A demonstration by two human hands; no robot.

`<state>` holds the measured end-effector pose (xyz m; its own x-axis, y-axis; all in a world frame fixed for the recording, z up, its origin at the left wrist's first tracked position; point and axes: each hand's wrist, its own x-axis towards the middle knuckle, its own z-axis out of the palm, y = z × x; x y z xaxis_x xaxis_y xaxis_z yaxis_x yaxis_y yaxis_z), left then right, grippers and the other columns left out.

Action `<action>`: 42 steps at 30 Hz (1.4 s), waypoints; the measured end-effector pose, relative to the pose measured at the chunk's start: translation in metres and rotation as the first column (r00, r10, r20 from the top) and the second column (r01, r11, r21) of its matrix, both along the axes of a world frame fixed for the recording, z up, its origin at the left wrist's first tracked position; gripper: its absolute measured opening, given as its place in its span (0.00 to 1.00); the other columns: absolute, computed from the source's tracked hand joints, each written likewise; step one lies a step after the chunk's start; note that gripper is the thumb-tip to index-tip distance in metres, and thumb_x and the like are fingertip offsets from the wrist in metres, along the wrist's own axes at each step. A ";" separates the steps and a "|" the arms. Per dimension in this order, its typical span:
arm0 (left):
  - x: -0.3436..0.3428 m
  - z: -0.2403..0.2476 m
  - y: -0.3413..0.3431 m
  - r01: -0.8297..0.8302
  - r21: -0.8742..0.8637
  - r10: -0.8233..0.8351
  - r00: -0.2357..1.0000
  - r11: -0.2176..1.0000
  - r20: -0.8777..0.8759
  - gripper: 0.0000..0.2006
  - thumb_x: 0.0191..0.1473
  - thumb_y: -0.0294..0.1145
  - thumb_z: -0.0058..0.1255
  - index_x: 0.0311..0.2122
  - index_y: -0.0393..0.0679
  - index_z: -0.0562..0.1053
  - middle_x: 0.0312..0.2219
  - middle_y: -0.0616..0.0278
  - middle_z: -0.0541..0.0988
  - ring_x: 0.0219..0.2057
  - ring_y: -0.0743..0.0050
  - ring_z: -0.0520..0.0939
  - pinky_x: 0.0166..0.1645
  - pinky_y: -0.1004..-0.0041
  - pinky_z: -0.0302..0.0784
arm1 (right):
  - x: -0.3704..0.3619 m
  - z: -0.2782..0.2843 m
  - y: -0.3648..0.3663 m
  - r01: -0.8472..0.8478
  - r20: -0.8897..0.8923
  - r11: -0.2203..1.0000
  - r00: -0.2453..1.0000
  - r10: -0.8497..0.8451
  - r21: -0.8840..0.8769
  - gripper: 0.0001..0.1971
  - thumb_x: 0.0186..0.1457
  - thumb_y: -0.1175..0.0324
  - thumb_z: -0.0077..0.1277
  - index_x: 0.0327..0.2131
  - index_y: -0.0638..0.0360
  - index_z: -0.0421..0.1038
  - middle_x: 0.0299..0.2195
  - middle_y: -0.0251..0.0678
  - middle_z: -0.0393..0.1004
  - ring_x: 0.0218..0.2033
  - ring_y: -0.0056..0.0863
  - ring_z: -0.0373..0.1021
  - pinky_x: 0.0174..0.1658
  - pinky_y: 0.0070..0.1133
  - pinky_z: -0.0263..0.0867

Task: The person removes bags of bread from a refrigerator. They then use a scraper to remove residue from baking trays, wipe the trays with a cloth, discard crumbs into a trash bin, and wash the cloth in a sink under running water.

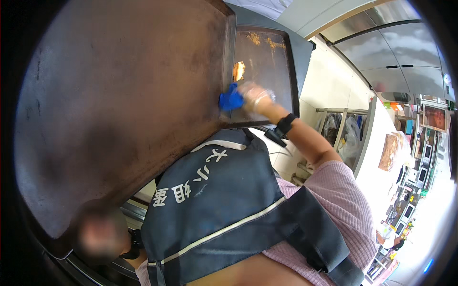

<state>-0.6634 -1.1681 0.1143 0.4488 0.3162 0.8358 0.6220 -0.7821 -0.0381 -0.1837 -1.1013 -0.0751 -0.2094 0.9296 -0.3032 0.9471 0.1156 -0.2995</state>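
Observation:
A big dark brown baking tray (129, 86) fills the left side, its rim overlapping a second baking tray (265, 62) on the right. My right hand (256, 97), in a clear plastic glove and smeared by motion, is closed on a crumpled blue cloth (231, 98). The cloth lies against the big tray's right rim, where the two trays meet. On the second tray are a pale golden-brown piece (239, 71) and orange-brown crumbs (255, 38). My left hand (98, 236) is by the big tray's near edge at lower left; blur hides its fingers.
Both trays rest by a grey surface (300, 52) at the back. To the right stands a rack (346, 124) with plastic bags, beside a white counter (377, 143). Steel cabinets (391, 57) are farther off. Another person (386, 236) is at the far right.

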 end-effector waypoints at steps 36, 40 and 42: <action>0.043 0.014 -0.032 0.027 -0.608 0.412 0.712 0.793 0.569 0.03 0.43 0.26 0.47 0.27 0.44 0.70 0.23 0.67 0.70 0.24 0.77 0.69 0.29 0.77 0.65 | -0.250 0.238 0.022 -0.640 -0.634 0.603 0.224 0.740 0.477 0.26 0.39 0.69 0.53 0.47 0.51 0.61 0.46 0.43 0.64 0.45 0.44 0.62 0.47 0.31 0.59; 0.041 0.007 -0.037 0.128 -0.650 0.418 0.670 0.749 0.614 0.07 0.45 0.28 0.43 0.18 0.46 0.66 0.15 0.71 0.63 0.15 0.81 0.61 0.20 0.80 0.57 | -0.239 0.191 0.024 -0.697 -0.827 0.604 0.028 0.562 0.386 0.24 0.37 0.67 0.54 0.43 0.57 0.63 0.42 0.45 0.67 0.42 0.43 0.64 0.45 0.30 0.61; 0.042 0.007 -0.031 0.274 -0.621 0.368 0.607 0.734 0.704 0.01 0.44 0.25 0.43 0.24 0.42 0.67 0.20 0.66 0.66 0.20 0.77 0.65 0.25 0.78 0.61 | -0.201 0.145 0.025 -0.737 -0.832 0.584 0.051 0.552 0.342 0.24 0.38 0.65 0.54 0.43 0.58 0.63 0.41 0.44 0.68 0.43 0.42 0.64 0.45 0.30 0.61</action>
<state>-0.6212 -1.1989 0.1212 -0.2639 0.8741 0.4078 0.1915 -0.3668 0.9104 -0.3849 -1.0759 0.0700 -0.9000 0.2464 0.3595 -0.2387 0.4115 -0.8796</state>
